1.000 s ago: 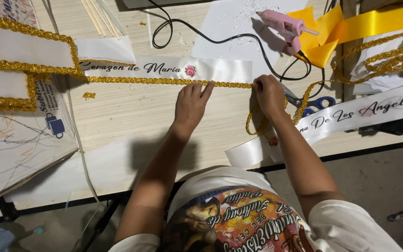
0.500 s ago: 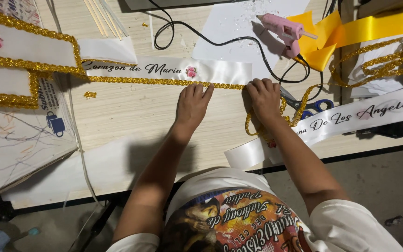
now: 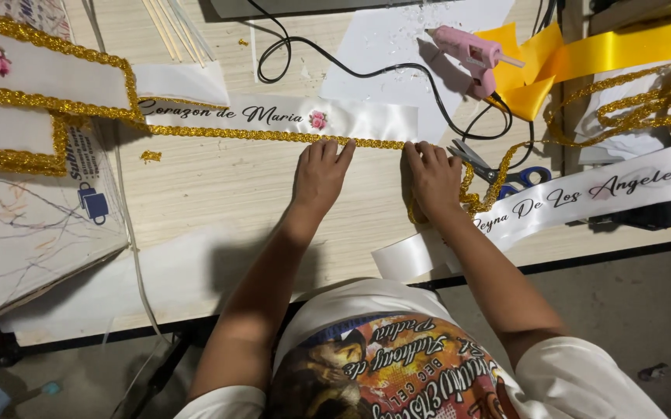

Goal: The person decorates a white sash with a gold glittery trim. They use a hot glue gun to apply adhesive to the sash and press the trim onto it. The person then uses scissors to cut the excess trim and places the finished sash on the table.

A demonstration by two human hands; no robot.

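gold glitter trim (image 3: 273, 136) lies along the white ribbon's (image 3: 366, 120) lower edge; left hand (image 3: 320, 174) and right hand (image 3: 432, 177) press it flat-palmed, gripping nothing. even fingertip pressure likely seats it straight.

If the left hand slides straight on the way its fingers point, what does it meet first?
The left hand points up the table; its fingertips already reach the gold glitter trim. Just beyond it lies the white satin ribbon.
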